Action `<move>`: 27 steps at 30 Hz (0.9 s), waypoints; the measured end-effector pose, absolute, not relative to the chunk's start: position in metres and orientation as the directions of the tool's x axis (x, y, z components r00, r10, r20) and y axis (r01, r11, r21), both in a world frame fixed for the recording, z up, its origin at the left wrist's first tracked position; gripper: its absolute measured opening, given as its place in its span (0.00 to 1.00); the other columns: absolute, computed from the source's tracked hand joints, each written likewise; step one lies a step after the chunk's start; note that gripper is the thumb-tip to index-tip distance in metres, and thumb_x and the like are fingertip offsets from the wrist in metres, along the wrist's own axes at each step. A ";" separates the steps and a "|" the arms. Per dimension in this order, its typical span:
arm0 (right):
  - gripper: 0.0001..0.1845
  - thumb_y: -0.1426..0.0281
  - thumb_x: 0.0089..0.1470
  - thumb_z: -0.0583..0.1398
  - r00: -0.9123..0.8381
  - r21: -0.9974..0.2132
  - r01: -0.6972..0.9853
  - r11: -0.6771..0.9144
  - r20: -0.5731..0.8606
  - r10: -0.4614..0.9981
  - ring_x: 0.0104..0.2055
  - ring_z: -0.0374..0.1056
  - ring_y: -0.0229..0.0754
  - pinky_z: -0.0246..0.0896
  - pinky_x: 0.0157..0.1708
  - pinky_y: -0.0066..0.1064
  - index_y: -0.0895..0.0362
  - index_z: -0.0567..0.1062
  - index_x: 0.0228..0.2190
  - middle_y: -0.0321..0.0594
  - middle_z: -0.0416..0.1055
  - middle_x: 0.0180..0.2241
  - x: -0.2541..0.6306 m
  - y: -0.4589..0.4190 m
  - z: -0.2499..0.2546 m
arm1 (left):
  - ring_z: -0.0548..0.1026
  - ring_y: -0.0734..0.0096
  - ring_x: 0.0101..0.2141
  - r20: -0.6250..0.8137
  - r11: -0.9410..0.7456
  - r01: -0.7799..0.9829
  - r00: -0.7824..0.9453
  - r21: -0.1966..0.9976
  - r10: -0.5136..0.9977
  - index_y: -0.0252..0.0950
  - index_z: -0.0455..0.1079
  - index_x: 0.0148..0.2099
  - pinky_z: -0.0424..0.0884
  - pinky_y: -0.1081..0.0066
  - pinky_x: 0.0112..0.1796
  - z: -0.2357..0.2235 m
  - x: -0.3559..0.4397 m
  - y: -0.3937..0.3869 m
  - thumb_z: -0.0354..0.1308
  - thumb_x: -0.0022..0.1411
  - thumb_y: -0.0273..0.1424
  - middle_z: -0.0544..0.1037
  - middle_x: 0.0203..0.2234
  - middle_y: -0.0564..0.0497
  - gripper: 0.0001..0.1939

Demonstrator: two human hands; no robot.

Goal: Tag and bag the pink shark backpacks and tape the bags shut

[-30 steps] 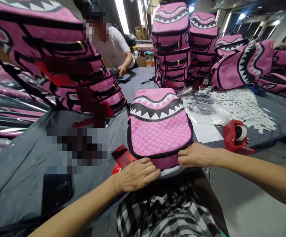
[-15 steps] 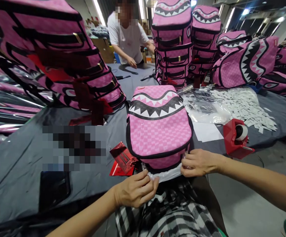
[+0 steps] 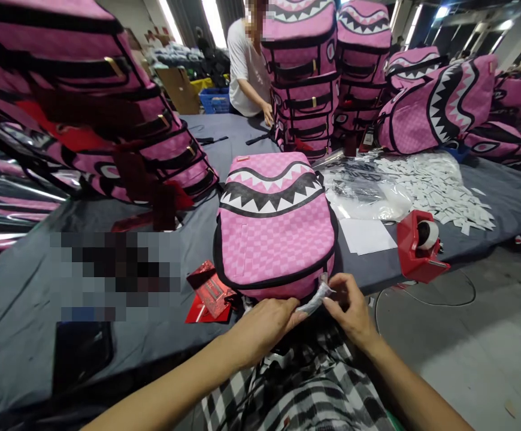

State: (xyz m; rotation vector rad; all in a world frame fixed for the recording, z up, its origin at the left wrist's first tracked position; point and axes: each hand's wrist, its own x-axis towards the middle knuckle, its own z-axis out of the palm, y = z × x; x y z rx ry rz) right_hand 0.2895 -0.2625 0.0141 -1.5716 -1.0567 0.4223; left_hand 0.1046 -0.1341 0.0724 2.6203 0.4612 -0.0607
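Note:
A pink checkered backpack point(image 3: 278, 239) with a black-and-white shark-mouth print lies in front of me, its near end toward my lap. Along that end runs a handle wrapped in whitish plastic point(image 3: 315, 301). My left hand point(image 3: 267, 323) is closed on the wrapped handle, thumb beneath and fingers above. At the right end of the wrap, my right hand point(image 3: 350, 308) has its thumb and forefinger apart, close to the loose plastic edge; whether it touches is unclear. Red tags point(image 3: 211, 293) lie at the backpack's lower left corner.
A red tape dispenser point(image 3: 417, 245) stands right of white paper point(image 3: 366, 236). Beyond are a clear plastic bag point(image 3: 363, 191) and many small white pieces point(image 3: 449, 191). Stacked pink backpacks point(image 3: 303, 90) rise behind and left. A dark phone-like slab point(image 3: 83, 353) lies left. A person point(image 3: 249, 66) stands across the table.
My left hand has moved right along the wrapped handle. My right hand's fingers have parted from their pinch. The person across the table has shifted toward the backpack stack.

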 end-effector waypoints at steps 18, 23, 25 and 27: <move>0.10 0.64 0.66 0.55 0.113 -0.423 0.864 0.274 0.693 0.712 0.40 0.71 0.46 0.67 0.43 0.40 0.55 0.72 0.44 0.44 0.74 0.35 0.321 -0.239 0.041 | 0.75 0.67 0.22 0.152 -0.922 0.329 0.920 0.205 0.362 0.37 0.72 0.36 0.55 0.71 0.22 0.040 0.138 -0.148 0.53 0.72 0.37 0.77 0.21 0.52 0.13; 0.18 0.61 0.68 0.54 -0.439 0.037 0.872 0.488 0.501 0.746 0.34 0.67 0.45 0.63 0.43 0.40 0.62 0.74 0.47 0.42 0.73 0.29 0.313 -0.236 0.049 | 0.73 0.70 0.28 0.561 -0.992 0.078 0.828 -0.098 0.009 0.33 0.71 0.47 0.66 0.69 0.32 0.025 0.105 -0.128 0.52 0.72 0.30 0.78 0.28 0.51 0.08; 0.17 0.61 0.68 0.54 -0.443 0.062 0.876 0.479 0.499 0.745 0.31 0.65 0.43 0.61 0.42 0.38 0.61 0.75 0.43 0.39 0.72 0.26 0.315 -0.232 0.047 | 0.74 0.70 0.33 0.627 -0.980 0.099 0.778 -0.175 -0.033 0.36 0.71 0.50 0.68 0.68 0.37 0.021 0.084 -0.111 0.52 0.71 0.26 0.79 0.33 0.51 0.09; 0.15 0.62 0.68 0.54 -0.444 0.064 0.873 0.484 0.513 0.734 0.31 0.64 0.42 0.60 0.42 0.37 0.60 0.75 0.40 0.38 0.71 0.26 0.319 -0.229 0.046 | 0.73 0.71 0.36 0.705 -0.969 0.154 0.708 -0.195 -0.030 0.39 0.72 0.51 0.69 0.68 0.42 0.014 0.066 -0.096 0.51 0.69 0.20 0.78 0.35 0.51 0.14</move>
